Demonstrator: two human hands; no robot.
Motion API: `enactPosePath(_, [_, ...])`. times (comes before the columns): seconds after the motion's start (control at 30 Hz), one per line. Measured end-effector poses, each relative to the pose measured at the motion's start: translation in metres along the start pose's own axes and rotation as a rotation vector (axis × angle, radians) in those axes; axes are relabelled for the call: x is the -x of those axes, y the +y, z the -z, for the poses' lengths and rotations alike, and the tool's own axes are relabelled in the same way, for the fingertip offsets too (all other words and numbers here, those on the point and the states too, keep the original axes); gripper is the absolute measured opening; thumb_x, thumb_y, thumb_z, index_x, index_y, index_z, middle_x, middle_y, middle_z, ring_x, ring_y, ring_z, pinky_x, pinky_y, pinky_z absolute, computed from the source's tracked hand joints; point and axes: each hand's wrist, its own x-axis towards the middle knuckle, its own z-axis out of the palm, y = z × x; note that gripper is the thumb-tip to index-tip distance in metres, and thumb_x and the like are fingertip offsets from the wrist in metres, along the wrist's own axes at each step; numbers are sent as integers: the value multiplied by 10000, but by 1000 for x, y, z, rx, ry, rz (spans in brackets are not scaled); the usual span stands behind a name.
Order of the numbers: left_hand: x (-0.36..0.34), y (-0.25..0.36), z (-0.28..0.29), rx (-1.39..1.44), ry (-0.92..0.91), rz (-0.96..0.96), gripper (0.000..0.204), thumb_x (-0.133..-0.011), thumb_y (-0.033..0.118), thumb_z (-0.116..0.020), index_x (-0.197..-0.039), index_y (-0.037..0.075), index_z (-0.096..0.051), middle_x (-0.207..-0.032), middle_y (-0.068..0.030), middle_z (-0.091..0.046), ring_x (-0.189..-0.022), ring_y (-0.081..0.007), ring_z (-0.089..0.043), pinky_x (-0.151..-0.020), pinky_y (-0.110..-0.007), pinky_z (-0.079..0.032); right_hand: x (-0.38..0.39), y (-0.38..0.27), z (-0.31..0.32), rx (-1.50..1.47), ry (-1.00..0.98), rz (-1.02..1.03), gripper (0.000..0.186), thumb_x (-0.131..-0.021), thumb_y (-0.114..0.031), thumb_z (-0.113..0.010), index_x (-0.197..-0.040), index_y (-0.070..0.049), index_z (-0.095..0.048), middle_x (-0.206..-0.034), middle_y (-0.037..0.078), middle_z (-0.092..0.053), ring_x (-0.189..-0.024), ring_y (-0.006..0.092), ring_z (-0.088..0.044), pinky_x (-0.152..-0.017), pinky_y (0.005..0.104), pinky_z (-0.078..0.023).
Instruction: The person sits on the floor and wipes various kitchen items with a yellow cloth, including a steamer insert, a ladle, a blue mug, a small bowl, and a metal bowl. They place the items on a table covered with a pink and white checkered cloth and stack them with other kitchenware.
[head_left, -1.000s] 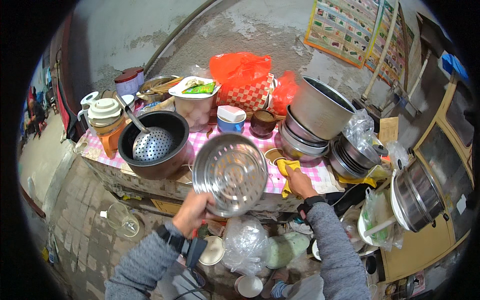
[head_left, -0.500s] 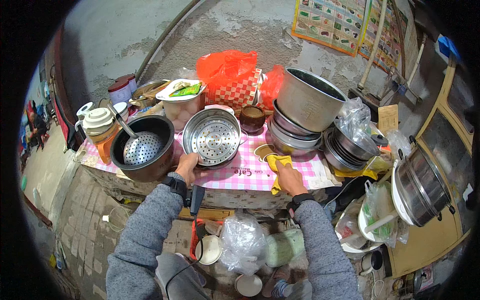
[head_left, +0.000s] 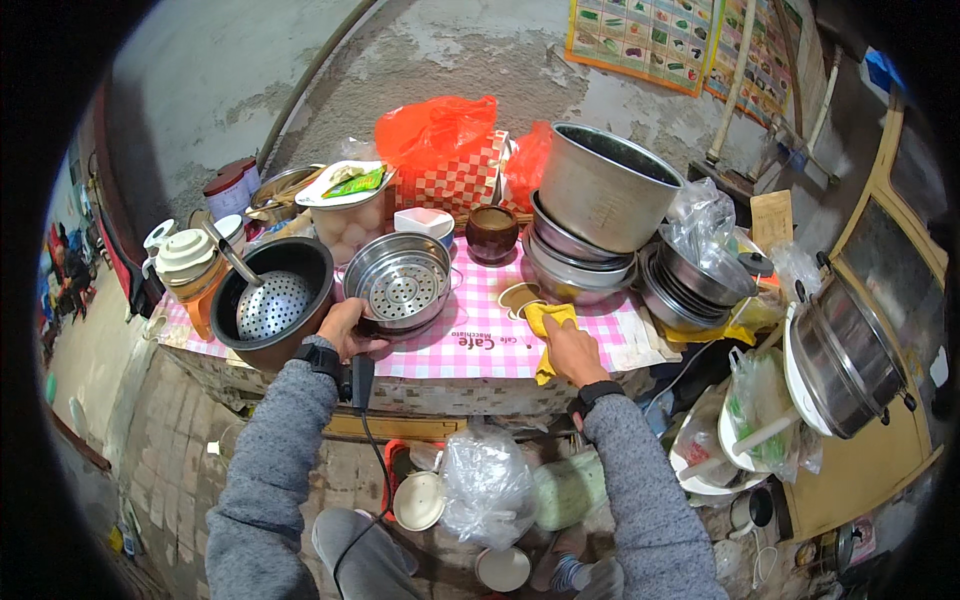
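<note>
Fingers of the left hand (head_left: 343, 328) bend at the near left edge of a round metal steamer basket (head_left: 400, 285), apparently touching it; whether they grip cannot be told. The right hand (head_left: 575, 352), to the right, is closed on a bunched yellow cloth (head_left: 538, 322) against the near part of a pink checked tablecloth (head_left: 470, 365). The basket is upright on the table, left of centre, already set down, it seems, with neither hand yet withdrawn; whether it has been wiped does not show. Just left of the basket, a dark cooking pot (head_left: 255, 350) holds a perforated skimmer (head_left: 275, 305). At right, metal basins (head_left: 580, 270) are already stacked beneath a tall metal pot (head_left: 605, 195). Farther back are a brown round jar (head_left: 492, 235) and a red plastic bag (head_left: 435, 130); beyond, posters (head_left: 640, 40) hang on the wall.
</note>
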Motion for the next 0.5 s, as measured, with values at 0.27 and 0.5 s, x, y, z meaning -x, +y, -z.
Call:
enactPosePath(0.27, [43, -10, -13, 21, -59, -45, 693, -888, 467, -522, -1384, 44, -287, -1322, -198, -384, -1122, -400, -482, -810, -485, -531, -2, 3, -7, -18, 33, 4, 290, -901, -202, -498, -1183, -132, -502, -941, 225, -601, -763, 419, -629, -652, 509, -492])
enactPosePath(0.5, [77, -27, -27, 277, -121, -83, 874, -867, 549, -570, -1438, 22, -172, -1398, -302, -230, -1212, -428, -412, -905, -476, -512, -3, 4, -11, -10, 32, -21, 292, -908, -212, -489, -1189, -136, -501, -952, 225, -600, -765, 417, -630, -653, 505, -493])
